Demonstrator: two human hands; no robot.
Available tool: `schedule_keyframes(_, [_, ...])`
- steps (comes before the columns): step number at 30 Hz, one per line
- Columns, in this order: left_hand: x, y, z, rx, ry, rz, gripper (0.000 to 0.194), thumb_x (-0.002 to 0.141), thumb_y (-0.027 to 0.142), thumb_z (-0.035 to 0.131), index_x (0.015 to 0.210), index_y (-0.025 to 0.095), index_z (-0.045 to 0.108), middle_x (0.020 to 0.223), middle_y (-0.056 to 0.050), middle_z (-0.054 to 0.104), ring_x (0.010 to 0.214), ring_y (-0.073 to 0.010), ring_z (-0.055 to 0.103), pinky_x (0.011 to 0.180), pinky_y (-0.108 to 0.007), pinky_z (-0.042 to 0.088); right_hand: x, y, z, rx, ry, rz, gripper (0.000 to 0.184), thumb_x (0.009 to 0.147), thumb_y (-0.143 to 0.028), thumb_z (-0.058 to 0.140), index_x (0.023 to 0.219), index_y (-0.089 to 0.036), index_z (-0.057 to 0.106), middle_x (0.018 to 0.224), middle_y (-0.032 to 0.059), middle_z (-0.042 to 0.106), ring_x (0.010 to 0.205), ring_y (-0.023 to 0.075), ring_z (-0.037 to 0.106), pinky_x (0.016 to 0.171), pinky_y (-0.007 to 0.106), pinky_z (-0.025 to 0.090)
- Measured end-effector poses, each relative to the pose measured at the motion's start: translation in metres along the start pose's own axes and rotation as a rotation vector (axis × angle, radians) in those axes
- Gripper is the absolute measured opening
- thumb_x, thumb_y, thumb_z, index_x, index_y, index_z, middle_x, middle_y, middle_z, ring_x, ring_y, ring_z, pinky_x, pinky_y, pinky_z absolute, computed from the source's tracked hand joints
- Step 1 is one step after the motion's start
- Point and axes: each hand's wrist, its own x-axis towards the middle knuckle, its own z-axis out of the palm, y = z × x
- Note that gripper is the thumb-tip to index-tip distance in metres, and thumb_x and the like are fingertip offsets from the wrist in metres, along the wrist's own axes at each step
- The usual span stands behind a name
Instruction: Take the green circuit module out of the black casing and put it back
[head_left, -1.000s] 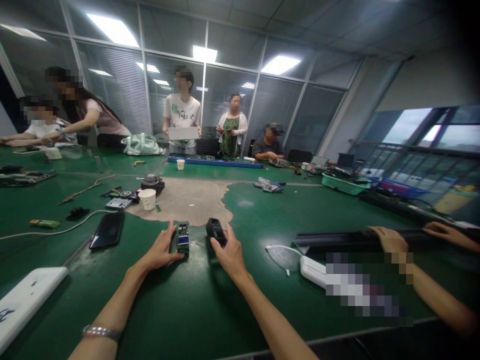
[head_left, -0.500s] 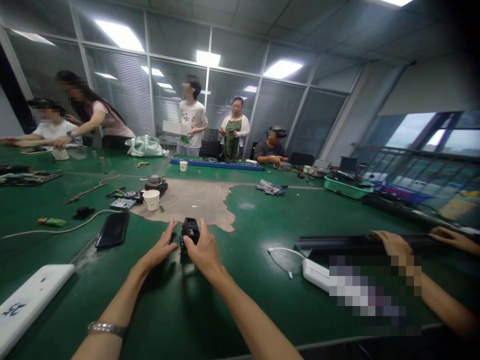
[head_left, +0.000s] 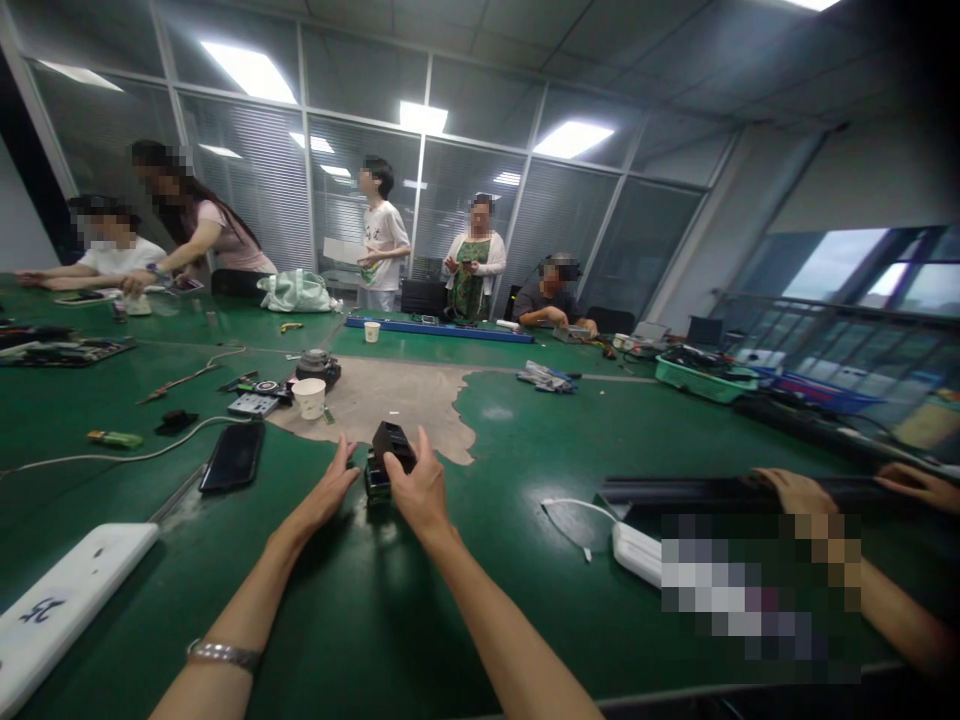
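On the green table (head_left: 525, 430), my right hand (head_left: 421, 487) grips a small black boxy cover (head_left: 392, 440) and holds it over a small electronic module (head_left: 377, 477) standing on the tabletop. My left hand (head_left: 328, 493) rests beside the module on its left, fingers stretched out and thumb near it, holding nothing. The module is mostly hidden behind the cover and my right hand.
A black phone (head_left: 233, 455), a paper cup (head_left: 309, 396), a white cable (head_left: 112, 455) and small parts lie to the left. A white box (head_left: 60, 600) is at the near left. Another person's hands (head_left: 795, 490) rest on a long black bar (head_left: 690, 490) at right. Several people stand or sit at the far side.
My right hand carried the black cover from the right over to the module beside my left hand and has tilted it down onto it. The view drifted slightly.
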Motion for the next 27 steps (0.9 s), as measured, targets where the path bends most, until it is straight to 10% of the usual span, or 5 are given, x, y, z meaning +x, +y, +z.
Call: schedule_keyframes(27, [-0.001, 0.003, 0.002, -0.055, 0.039, 0.000, 0.088, 0.101, 0.055, 0.036, 0.162, 0.011, -0.009, 0.168, -0.018, 0.020, 0.156, -0.0288, 0.017, 0.127, -0.045, 0.009, -0.027, 0.008, 0.023, -0.278, -0.237, -0.013, 0.083, 0.086, -0.033, 0.069, 0.153, -0.003, 0.032, 0.134, 0.0260, 0.062, 0.123, 0.0343, 0.062, 0.103, 0.042, 0.048])
